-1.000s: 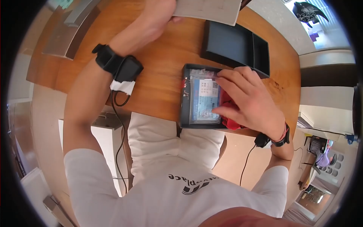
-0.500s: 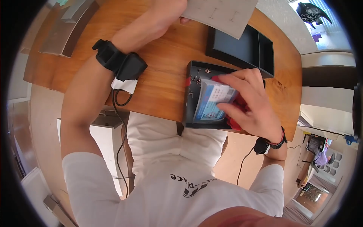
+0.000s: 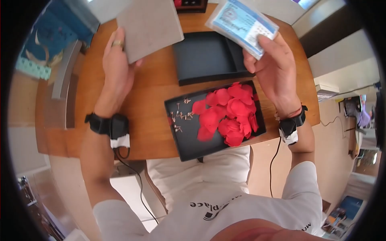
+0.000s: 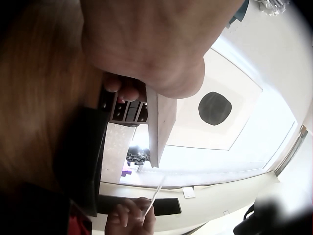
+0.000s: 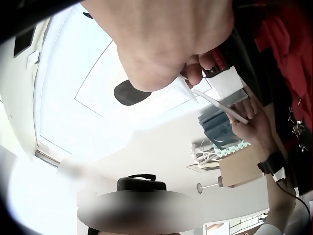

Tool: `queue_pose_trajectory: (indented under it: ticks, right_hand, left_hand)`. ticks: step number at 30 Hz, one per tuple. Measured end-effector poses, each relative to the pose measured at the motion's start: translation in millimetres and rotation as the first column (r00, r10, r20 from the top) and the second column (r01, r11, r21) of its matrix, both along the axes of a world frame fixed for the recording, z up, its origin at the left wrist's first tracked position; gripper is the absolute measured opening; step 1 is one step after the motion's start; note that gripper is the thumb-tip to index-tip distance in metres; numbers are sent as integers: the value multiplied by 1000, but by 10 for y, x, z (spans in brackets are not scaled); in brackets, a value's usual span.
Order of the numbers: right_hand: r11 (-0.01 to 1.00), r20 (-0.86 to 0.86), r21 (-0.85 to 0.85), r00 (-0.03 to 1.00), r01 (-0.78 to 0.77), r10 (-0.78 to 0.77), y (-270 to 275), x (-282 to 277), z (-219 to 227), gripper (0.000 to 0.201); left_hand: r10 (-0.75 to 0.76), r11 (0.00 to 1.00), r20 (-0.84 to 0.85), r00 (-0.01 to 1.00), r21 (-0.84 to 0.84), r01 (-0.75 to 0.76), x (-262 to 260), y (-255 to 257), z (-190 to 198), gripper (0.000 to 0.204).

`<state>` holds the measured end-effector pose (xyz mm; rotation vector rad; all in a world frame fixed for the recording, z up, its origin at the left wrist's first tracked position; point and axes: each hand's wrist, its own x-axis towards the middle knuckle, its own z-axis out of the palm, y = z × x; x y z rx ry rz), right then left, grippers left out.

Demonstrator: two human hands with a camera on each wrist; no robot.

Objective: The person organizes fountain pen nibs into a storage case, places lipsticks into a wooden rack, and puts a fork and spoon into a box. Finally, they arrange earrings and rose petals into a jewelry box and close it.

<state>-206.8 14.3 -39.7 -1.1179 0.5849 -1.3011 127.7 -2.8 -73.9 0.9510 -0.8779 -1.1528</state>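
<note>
My left hand (image 3: pixel 116 74) grips a flat grey board (image 3: pixel 150 30) by its left edge, raised over the table's far side. In my right hand (image 3: pixel 277 72), thumb and fingers pinch a clear plastic sleeve (image 3: pixel 241 24) with a blue printed card inside, up at the far right. Between and below the hands, a shallow black box (image 3: pixel 189 140) sits at the near table edge. Red petals (image 3: pixel 211 120) fill its right side; several small metal pieces (image 3: pixel 183 116) lie scattered on the left. Behind it stands another black box (image 3: pixel 201 58), with a divider on its right.
A wooden table (image 3: pixel 148 120) carries the boxes. At the far edge is a dark case (image 3: pixel 193 7) with small items in it. A grey metallic stand (image 3: pixel 64 88) is on the left, near a blue bag (image 3: pixel 60 24). Cables (image 3: pixel 138 172) hang from both wrist cameras.
My right hand has lifted the plastic sleeve out of the near box and raised it to the far right, uncovering the petals. The grey board, still held in my left hand, now appears further left.
</note>
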Motion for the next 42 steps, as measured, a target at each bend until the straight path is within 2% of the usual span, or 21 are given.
queue_pose_trajectory:
  ticks: [2, 4, 8, 11, 13, 14, 16, 17, 19, 20, 22, 26, 28, 30, 32, 33, 37, 39, 40, 41, 42]
  right_hand:
    - [1000, -1, -25, 1000, 8, -8, -22, -5, 7, 31]
    - [999, -5, -34, 999, 40, -40, -7, 20, 27, 34]
    - [996, -3, -34, 997, 78, -78, 27, 33, 44, 35]
    - [995, -17, -41, 996, 89, -90, -2, 1, 26, 34]
    - [998, -132, -41, 990, 49, -54, -59, -73, -19, 33]
    - [998, -122, -39, 991, 50, -54, -68, -83, -44, 33]
    - [997, -245, 35, 968, 61, -51, -58, -67, 10, 34]
    - [997, -239, 44, 970, 57, -45, -30, -35, 46, 34]
    - [986, -362, 65, 924, 155, -122, 34, 60, 96, 36]
    - [986, -355, 69, 928, 151, -117, 24, 63, 62, 36]
    - [966, -425, -126, 867, 226, -259, -19, 35, -25, 40]
    - [954, -508, -217, 811, 206, -291, -78, -42, -142, 33]
    - [817, -678, -577, 553, 8, -484, -69, -41, -133, 22]
    - [816, -695, -578, 529, -10, -487, 19, 36, -162, 12]
    - [687, -605, -724, 538, -63, -588, 22, 109, -295, 9]
    - [701, -694, -692, 427, -174, -580, 67, 88, -248, 9]
    - [729, -744, -626, 493, -277, -451, 134, 50, -156, 8]
    - [747, -677, -657, 513, -97, -528, 179, 76, -85, 11]
    - [741, -668, -664, 525, -99, -528, 157, 88, -75, 11]
    - [689, -647, -714, 490, -123, -584, 134, 89, -65, 11]
    - [635, -622, -759, 452, -147, -639, 111, 80, -57, 13]
  left_hand:
    - [-10, 1000, 50, 999, -16, 11, -25, 6, 24, 36]
    - [51, 998, 38, 998, 21, -52, -42, 23, 37, 36]
    - [13, 1000, 51, 999, 1, -13, -64, 45, 44, 36]
    - [45, 999, 38, 998, 30, -46, -88, 59, 71, 36]
    - [22, 1000, 54, 998, 18, -23, -77, 60, 75, 35]
    - [21, 1000, 64, 998, 19, -22, -83, 54, 74, 35]
    - [32, 999, 90, 995, 3, -32, -105, 55, 50, 33]
    - [35, 999, 96, 995, 11, -36, -110, 57, 29, 33]
    - [-19, 1000, 101, 995, -5, 19, -107, 56, -8, 32]
    - [-16, 1000, 109, 994, -2, 16, -94, 54, -22, 32]
    - [-65, 998, 102, 993, -13, 67, -79, 51, -39, 30]
    - [-21, 1000, 121, 992, -5, 22, -132, 59, -29, 34]
    - [-35, 999, 114, 993, -24, 38, -144, 61, -30, 31]
    - [-27, 1000, 107, 994, -12, 28, -150, 57, -27, 29]
    - [-17, 1000, 98, 995, 0, 17, -133, 53, -38, 28]
    - [-39, 999, 107, 994, -7, 40, -117, 49, -57, 27]
    - [-68, 997, 189, 980, -18, 72, -154, 70, -48, 26]
    - [-72, 997, 217, 974, -23, 79, -211, 95, -19, 29]
    - [-88, 995, 237, 968, -18, 95, -219, 109, -6, 34]
    - [-126, 991, 268, 955, -17, 135, -201, 119, 3, 44]
    - [-121, 991, 275, 954, -24, 132, -220, 139, 34, 44]
